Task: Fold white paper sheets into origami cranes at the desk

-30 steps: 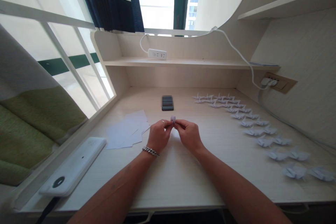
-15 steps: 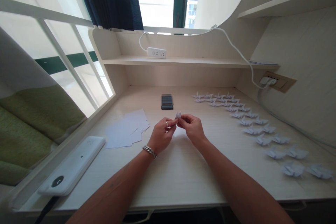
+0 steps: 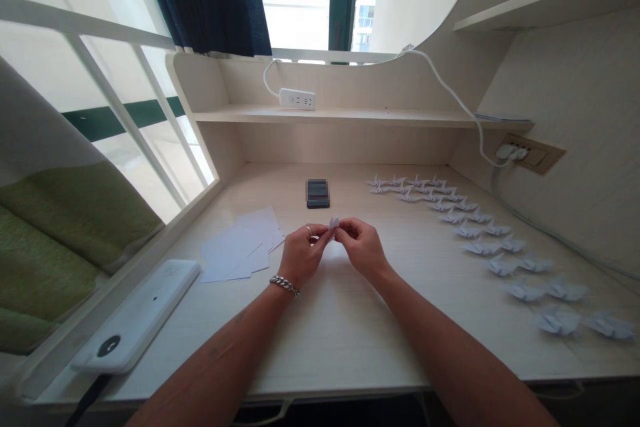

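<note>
A small folded white paper (image 3: 333,221) stands between my two hands above the middle of the desk, its tips poking up past the fingers. My left hand (image 3: 303,253), with a ring and a chain bracelet, pinches it from the left. From the right, the thumb and fingers of my right hand (image 3: 364,245) grip it too. Most of the paper is hidden by the fingertips. Left of my hands lie several loose white paper sheets (image 3: 233,253), overlapping. On the right, several folded paper cranes (image 3: 469,231) stand in rows running toward the front edge.
A dark box-like object (image 3: 318,194) lies beyond my hands. At the desk's left edge is a long white device (image 3: 145,313) with a black cable. A power strip (image 3: 297,99) sits on the back shelf (image 3: 350,117); a white cord (image 3: 463,103) runs to the wall socket (image 3: 531,152).
Both hands have shifted slightly left with the folded paper. The fingers have changed position around it, and two pointed tips now show above them.
</note>
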The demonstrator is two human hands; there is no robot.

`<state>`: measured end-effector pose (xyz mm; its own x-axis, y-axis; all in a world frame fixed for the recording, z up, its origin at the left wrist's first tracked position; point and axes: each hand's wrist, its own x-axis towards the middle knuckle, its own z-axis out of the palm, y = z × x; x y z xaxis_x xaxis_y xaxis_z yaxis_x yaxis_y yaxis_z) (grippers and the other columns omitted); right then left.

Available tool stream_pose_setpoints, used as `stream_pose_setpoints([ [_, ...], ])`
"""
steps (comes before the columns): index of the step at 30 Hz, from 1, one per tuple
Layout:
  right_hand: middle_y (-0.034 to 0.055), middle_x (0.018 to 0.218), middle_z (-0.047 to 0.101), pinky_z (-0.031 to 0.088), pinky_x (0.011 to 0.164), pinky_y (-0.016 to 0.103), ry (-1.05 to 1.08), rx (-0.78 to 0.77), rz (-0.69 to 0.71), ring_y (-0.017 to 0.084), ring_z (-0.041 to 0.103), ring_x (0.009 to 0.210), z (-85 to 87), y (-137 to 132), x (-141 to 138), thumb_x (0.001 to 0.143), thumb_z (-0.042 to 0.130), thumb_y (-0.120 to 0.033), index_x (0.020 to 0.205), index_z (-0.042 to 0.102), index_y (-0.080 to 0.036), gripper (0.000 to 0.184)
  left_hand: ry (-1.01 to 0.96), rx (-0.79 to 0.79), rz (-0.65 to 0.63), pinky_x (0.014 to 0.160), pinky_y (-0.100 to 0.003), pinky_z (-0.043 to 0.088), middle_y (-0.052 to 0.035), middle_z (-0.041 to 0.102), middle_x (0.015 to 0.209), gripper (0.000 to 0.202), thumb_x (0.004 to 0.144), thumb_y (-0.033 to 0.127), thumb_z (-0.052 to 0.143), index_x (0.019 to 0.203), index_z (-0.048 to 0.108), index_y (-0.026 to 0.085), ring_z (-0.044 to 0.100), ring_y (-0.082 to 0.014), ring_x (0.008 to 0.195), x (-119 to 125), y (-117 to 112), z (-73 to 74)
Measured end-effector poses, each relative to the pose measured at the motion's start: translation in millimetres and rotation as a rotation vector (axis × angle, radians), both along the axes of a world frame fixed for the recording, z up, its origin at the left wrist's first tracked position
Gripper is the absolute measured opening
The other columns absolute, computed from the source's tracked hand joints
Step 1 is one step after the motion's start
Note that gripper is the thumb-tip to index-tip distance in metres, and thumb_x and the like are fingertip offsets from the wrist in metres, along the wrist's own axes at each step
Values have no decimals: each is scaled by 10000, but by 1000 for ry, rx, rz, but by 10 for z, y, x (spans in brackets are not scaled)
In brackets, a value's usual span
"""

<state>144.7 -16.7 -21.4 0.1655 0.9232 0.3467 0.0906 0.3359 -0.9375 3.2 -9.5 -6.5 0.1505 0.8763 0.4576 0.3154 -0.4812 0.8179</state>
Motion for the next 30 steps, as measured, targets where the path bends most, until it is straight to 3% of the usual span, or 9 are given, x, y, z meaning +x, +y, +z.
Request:
stream_pose_setpoints([
  [5, 66, 825, 725, 542, 727, 323, 1, 26, -8, 206, 675, 758, 33, -32, -13, 753, 671, -326, 875, 705, -161, 208, -26, 78, 19, 757, -276, 565, -75, 729, 960, 207, 782, 360, 675, 850, 754, 181, 691, -182, 838, -1, -8, 14],
  [14, 62, 829, 723, 540, 725, 329, -62, 22, -18, 205, 670, 753, 25, -30, 2, 768, 648, -306, 876, 708, -162, 190, -87, -68, -22, 755, -278, 548, -55, 755, 900, 232, 781, 328, 678, 947, 740, 179, 703, -191, 807, -8, -33, 28],
  [24, 62, 836, 716, 521, 691, 299, -196, 17, -38, 196, 662, 760, 69, -80, -25, 786, 616, -295, 866, 698, -164, 173, 43, -149, 46, 657, -280, 508, -62, 745, 781, 237, 787, 382, 647, 824, 738, 167, 682, -193, 711, -51, 19, 44],
  [30, 59, 830, 707, 513, 671, 285, -214, 2, -7, 191, 658, 764, 55, -75, -27, 790, 601, -294, 854, 679, -167, 162, 38, -158, 36, 683, -288, 505, -74, 739, 808, 197, 768, 344, 657, 777, 727, 160, 677, -195, 724, -63, 60, 20],
])
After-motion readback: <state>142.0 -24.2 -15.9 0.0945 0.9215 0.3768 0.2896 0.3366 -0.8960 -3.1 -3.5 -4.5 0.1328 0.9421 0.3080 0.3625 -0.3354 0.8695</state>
